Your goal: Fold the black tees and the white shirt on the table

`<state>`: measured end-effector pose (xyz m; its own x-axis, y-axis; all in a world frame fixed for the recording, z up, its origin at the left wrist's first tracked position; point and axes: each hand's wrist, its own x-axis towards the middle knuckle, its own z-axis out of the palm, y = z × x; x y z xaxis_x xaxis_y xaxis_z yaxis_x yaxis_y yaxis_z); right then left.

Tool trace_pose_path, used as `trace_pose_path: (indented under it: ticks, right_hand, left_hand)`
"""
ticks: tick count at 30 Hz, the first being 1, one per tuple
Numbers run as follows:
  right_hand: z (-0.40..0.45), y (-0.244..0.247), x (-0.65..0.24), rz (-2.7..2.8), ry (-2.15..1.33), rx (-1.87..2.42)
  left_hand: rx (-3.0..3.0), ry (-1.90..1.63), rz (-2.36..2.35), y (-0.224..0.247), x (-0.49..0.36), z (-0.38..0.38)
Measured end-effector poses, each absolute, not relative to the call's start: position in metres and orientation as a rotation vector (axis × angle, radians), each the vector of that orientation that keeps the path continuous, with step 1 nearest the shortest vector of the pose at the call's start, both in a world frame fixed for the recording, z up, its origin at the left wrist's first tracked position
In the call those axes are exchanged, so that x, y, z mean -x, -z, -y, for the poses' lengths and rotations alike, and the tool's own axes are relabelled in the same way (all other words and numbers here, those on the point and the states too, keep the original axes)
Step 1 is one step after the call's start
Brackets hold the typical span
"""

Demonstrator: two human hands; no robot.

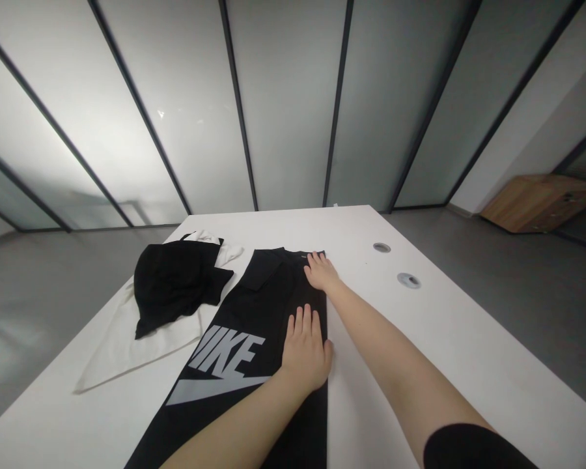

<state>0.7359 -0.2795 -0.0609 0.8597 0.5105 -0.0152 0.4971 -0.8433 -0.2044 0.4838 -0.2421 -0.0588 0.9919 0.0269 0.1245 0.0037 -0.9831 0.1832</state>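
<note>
A black T-shirt (268, 296) with a grey NIKE print lies on the white table, its right side making a straight edge and its left sleeve folded inward near the top. My left hand (306, 348) rests flat on the shirt, right of the print, fingers spread slightly and pointing away from me. Farther off, my right hand (321, 270) lies with fingers extended over the shirt's upper right corner by the collar. Neither hand grips the cloth. The shirt's lower end runs out of view beneath my left forearm.
Left of the shirt, a crumpled black garment (180, 280) sits on top of white cloth (127, 345). Two round grommets (409, 281) are set into the white table (420, 365) on the right. Beyond stand frosted glass panels (288, 117) and a wooden cabinet (532, 202).
</note>
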Motion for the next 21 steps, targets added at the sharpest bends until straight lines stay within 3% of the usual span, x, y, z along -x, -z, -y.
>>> trace_pose_path:
  ticks: [21]
  right_hand:
    - [0.277, 0.076, -0.764, 0.705, 0.074, 2.772]
  left_hand:
    - [-2.954, -0.113, -0.037, 0.052, -0.484, 0.243]
